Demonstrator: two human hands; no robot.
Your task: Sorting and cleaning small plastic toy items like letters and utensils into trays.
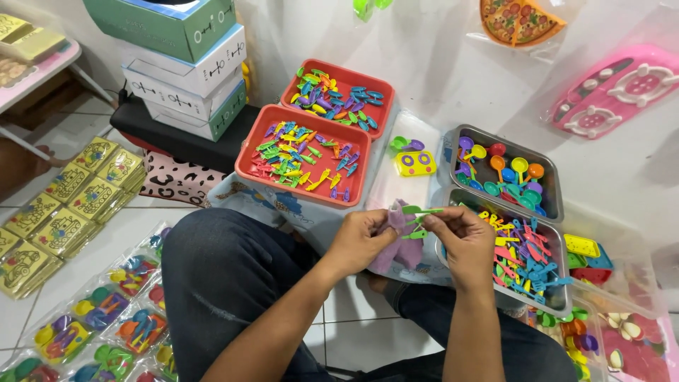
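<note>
Head view: we find the left hand [364, 237] pinching a purple toy piece [397, 225] and the right hand [463, 237] pinching small green toy utensils [419, 212], held above the lap; we judge these light, stiff and slick, best gripped by their handles. Stacked boxes [187, 67], white and green, stand at upper left; sealed yellow packets [67, 194] lie on the floor at left.

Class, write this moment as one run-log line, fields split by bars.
left hand: pinches purple toy | right hand: pinches green utensils | metal tray of utensils beside right hand
</note>
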